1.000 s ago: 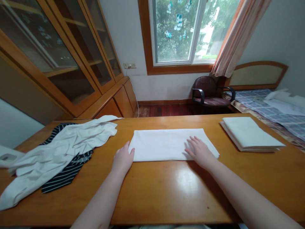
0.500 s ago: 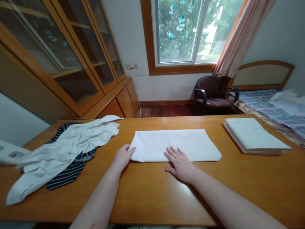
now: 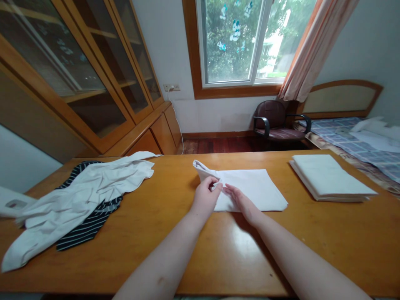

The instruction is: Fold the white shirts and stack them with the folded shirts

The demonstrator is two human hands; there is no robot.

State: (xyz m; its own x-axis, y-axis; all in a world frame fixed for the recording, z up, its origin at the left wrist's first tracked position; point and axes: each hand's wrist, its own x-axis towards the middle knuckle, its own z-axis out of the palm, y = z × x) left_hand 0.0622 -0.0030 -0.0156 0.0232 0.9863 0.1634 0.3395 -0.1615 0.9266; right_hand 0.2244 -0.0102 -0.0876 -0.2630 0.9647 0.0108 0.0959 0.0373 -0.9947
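- Biggest first: the wooden table [image 3: 131,233]. Picture a clock lying on it, twelve at the window, centred on the piece in hand.
- Crumpled white fabric [image 3: 84,196] sprawls out at nine o'clock, over some striped fabric [image 3: 89,229], well apart from the hands.
- The white cloth [image 3: 259,187] is dead centre, right part lying flat, left end lifted with a corner poking up toward eleven. Looks layered. Probably light, soft and floppy, nothing that'd break, and likely to skate a bit on that shiny wood. Layers could slip apart if only the top one gets caught, so the best hold is probably a pinch through all of them at the lifted end, plus a flat palm to pin the rest.
- A folded stack [image 3: 333,177] sits at three o'clock, not touching any of this.
- Left hand [image 3: 204,196], around nine on the cloth: thumb and fingers closed up, pinching the lifted end. How many layers it's got, can't tell.
- Right hand [image 3: 245,204], around six: not gripping anything, fingers loosely straight, resting edge-on over the cloth. How hard it presses, no idea.
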